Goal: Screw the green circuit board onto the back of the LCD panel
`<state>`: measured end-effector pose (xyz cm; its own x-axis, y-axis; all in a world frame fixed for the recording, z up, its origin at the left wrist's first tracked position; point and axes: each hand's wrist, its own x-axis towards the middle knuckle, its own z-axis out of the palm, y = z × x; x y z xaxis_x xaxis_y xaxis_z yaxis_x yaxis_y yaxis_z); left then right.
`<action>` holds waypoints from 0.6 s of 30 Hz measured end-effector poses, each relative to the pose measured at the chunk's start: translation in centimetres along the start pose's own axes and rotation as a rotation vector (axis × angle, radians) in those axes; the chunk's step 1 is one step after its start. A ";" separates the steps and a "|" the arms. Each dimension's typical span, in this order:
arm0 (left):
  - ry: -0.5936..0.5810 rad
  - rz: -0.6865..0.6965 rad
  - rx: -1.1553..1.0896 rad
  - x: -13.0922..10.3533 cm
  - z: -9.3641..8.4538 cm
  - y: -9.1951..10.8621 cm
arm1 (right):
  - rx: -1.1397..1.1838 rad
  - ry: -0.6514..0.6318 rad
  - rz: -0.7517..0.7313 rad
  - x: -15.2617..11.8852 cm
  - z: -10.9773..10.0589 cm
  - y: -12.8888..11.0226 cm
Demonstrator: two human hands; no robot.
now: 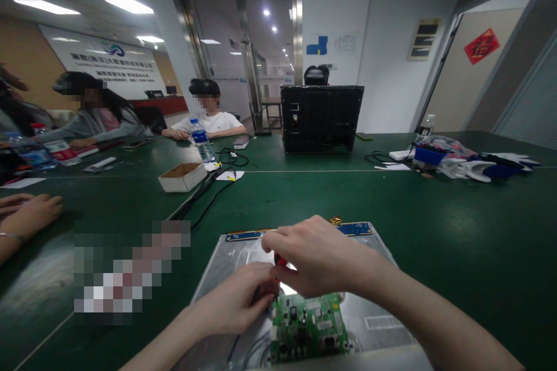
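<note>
A silver metal display panel (383, 295) lies flat in front of me, with a blue circuit strip (357, 229) along its far edge. On the panel sits a green circuit board (308, 324). My right hand (317, 255) is closed around a screwdriver (281, 259) with a red and black handle, held upright over the board's far left corner. My left hand (246, 295) is closed at that same corner, thumb and fingers together by the screwdriver's lower end. Whatever its fingertips hold is hidden, as is the screwdriver's tip.
A small open carton (183, 178), a water bottle (201, 140) and black cables (213, 188) lie ahead to the left. A black monitor casing (322, 120) stands at the far side. Bags and wrappings (461, 159) are heaped at right. Another person's hands (35, 217) rest at left.
</note>
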<state>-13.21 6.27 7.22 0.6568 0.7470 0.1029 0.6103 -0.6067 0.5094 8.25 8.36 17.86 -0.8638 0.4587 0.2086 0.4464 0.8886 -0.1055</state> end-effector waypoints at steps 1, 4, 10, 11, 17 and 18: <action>-0.002 0.000 -0.005 0.0 -0.1 0.1 | -0.004 -0.002 0.014 0.0 0.0 0.0; -0.018 0.011 -0.026 0.1 -0.3 0.3 | -0.017 -0.006 0.025 0.1 0.0 0.0; -0.020 -0.008 -0.031 0.1 -0.1 0.2 | 0.025 0.024 -0.051 -0.3 0.1 0.2; -0.033 -0.018 -0.028 0.1 0.0 0.1 | 0.024 0.022 -0.047 -0.3 0.1 0.1; -0.026 -0.024 0.022 -0.1 0.0 -0.1 | -0.005 -0.017 0.000 -0.1 -0.1 -0.1; -0.022 -0.022 0.023 0.0 0.0 0.0 | -0.008 -0.018 0.006 0.0 -0.1 -0.1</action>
<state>-13.23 6.24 7.26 0.6527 0.7541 0.0727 0.6344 -0.5964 0.4918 8.25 8.31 17.93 -0.8653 0.4638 0.1900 0.4532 0.8859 -0.0986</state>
